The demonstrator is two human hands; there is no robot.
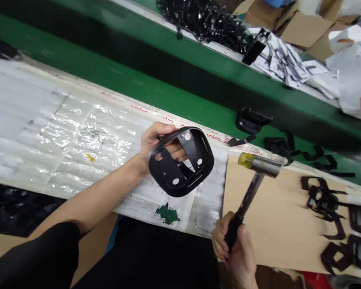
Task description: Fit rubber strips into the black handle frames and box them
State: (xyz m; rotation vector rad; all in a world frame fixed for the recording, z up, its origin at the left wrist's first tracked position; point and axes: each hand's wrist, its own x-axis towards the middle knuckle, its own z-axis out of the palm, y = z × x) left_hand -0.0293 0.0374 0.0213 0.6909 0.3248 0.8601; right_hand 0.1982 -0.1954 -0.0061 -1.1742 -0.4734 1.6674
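Note:
My left hand (pixel 156 140) grips a black plastic housing (pixel 168 173) by its far left edge, with fingers showing through the opening behind it. The housing is rounded-square and hollow, with several round holes, and is held tilted above the plastic-covered bench (pixel 105 132). Wrapped round the black handle of a hammer (pixel 246 196) are the fingers of my right hand (pixel 236 249). The hammer's head has a yellow face on the left and a bare metal end on the right. It is raised over a cardboard sheet (pixel 267 224), apart from the housing.
Black plastic brackets (pixel 323 198) lie on the cardboard's right side. More black parts (pixel 251 120) rest on the green surface (pixel 168 96) behind. A shelf above carries a heap of black pieces (pixel 204 24), white papers (pixel 282 60) and cardboard boxes (pixel 303 30).

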